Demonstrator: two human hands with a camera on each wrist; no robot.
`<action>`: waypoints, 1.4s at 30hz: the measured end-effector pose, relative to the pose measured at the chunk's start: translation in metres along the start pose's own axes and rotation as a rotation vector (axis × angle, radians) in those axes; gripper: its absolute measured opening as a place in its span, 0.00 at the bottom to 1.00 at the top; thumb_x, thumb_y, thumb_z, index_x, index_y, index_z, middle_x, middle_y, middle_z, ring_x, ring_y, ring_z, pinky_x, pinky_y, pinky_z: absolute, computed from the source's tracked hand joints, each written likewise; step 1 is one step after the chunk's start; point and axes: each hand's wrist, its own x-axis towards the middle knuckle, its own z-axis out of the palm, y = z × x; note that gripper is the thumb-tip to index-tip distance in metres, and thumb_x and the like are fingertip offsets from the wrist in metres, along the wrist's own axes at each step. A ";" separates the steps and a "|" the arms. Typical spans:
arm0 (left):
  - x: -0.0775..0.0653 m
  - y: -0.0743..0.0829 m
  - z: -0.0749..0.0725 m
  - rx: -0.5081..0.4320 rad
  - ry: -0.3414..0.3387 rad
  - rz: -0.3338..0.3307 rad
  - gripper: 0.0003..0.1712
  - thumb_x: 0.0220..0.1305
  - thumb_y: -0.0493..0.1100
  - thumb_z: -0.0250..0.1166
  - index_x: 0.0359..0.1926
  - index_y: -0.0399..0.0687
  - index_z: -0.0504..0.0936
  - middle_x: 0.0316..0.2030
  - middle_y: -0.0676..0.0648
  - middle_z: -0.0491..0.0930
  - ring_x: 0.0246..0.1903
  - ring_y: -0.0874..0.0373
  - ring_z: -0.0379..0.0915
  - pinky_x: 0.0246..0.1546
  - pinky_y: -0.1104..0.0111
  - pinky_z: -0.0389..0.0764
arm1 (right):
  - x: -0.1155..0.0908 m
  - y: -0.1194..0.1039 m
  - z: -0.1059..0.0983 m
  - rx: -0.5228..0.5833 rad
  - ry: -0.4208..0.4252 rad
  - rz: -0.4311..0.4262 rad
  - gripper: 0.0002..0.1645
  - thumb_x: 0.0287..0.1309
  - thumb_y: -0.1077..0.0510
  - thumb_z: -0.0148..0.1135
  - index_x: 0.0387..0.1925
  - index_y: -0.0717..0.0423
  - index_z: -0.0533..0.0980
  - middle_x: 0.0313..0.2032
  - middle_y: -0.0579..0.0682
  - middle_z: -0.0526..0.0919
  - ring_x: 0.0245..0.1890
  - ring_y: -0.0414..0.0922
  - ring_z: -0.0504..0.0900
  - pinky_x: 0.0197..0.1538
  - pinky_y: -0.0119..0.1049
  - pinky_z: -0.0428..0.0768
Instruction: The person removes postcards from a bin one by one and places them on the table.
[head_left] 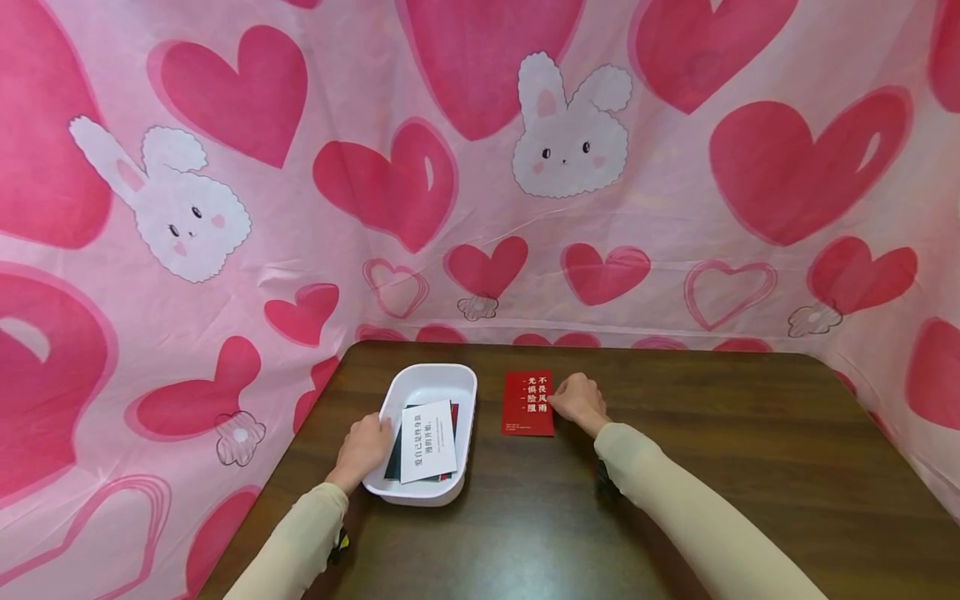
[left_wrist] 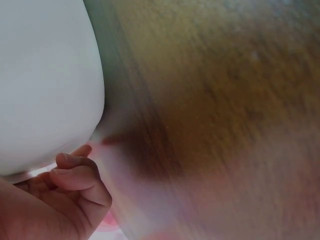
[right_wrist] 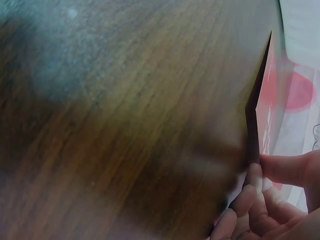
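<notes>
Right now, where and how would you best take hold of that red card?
I'd pinch the red card by its right edge, coming from the right, thumb over the printed face, fingers beneath. It looks thin, and the right hand pinches it just there, while the white tray stands on its left.

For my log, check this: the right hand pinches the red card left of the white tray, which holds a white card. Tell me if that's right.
The side is wrong: the head view shows the red card right of the white tray. The rest stands: the right hand pinches it, and the tray holds a white card.
</notes>
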 end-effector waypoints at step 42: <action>0.001 0.002 0.000 -0.017 -0.016 -0.015 0.22 0.81 0.44 0.54 0.58 0.24 0.76 0.33 0.39 0.78 0.35 0.46 0.79 0.38 0.55 0.84 | -0.045 -0.005 -0.001 -0.438 -0.202 -0.584 0.21 0.63 0.62 0.70 0.57 0.60 0.84 0.58 0.57 0.83 0.56 0.55 0.83 0.58 0.58 0.82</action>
